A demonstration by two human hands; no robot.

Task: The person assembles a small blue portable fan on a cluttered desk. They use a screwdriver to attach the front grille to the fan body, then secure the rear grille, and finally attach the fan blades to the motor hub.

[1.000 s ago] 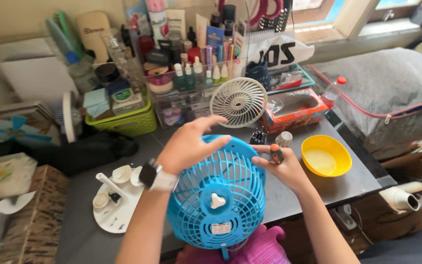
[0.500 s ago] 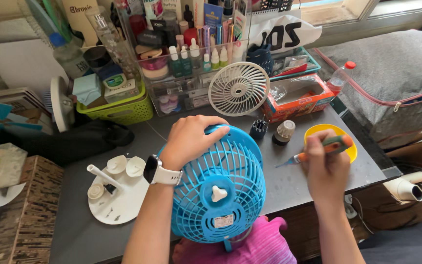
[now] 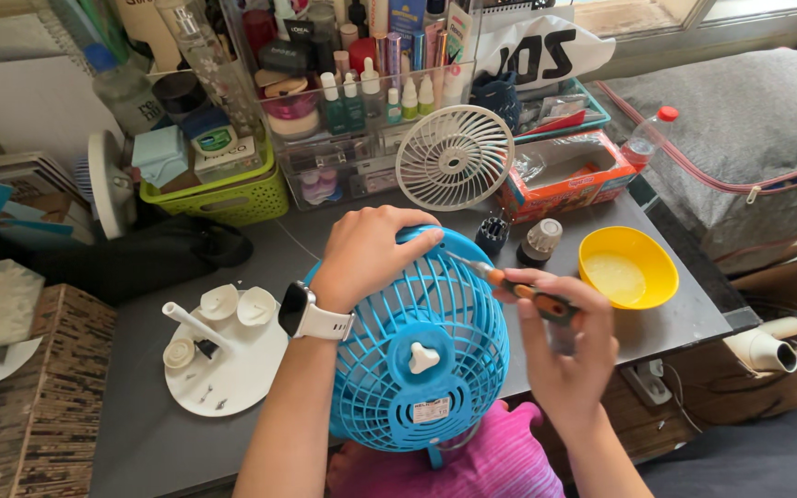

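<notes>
- Right hand (image 3: 569,355), lifted off to the side half a second ago, now brings the orange-handled screwdriver (image 3: 520,290) tip to the grille rim; fingers clamped on the handle.
- Left hand (image 3: 366,254), fingers closed over the rim, steadies the blue fan cage (image 3: 422,355) at the worktop (image 3: 546,346) edge.

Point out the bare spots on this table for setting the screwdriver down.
Bare table lies in front of the yellow bowl, and between the white disc and green basket. The back edge is crowded: clear organiser, white grille, orange box.
</notes>
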